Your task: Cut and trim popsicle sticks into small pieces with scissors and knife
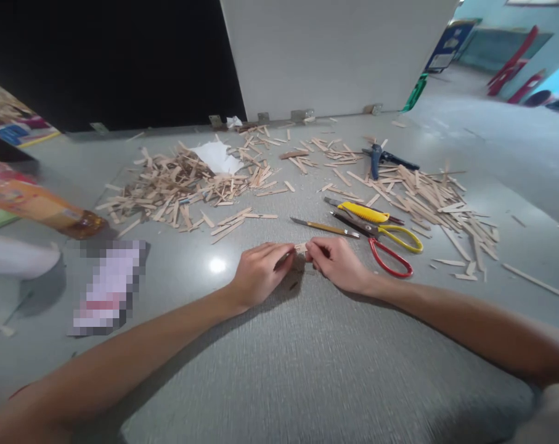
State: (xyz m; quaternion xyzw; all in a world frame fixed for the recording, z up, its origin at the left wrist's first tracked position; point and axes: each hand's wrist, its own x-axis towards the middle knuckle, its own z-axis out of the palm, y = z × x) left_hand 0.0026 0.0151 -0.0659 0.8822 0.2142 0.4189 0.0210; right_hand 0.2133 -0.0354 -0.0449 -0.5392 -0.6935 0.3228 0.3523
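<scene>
My left hand (263, 270) and my right hand (335, 264) meet near the middle of the grey table. Between their fingertips they pinch a small, light piece of wood (300, 248), one hand at each end; most of it is hidden by the fingers. Just beyond the hands lies a craft knife (325, 227) with a tan handle. To the right of it are a yellow utility knife (363, 211) and scissors (392, 254) with one red and one yellow handle loop. Both hands are closed.
A large heap of wooden sticks (168, 185) with white paper (218, 157) lies back left. Another stick pile (427, 197) and dark blue cutters (376, 161) are at right. A bottle (43, 200) and a blurred-out flat object (110, 283) lie left. An upright panel (334, 55) stands behind.
</scene>
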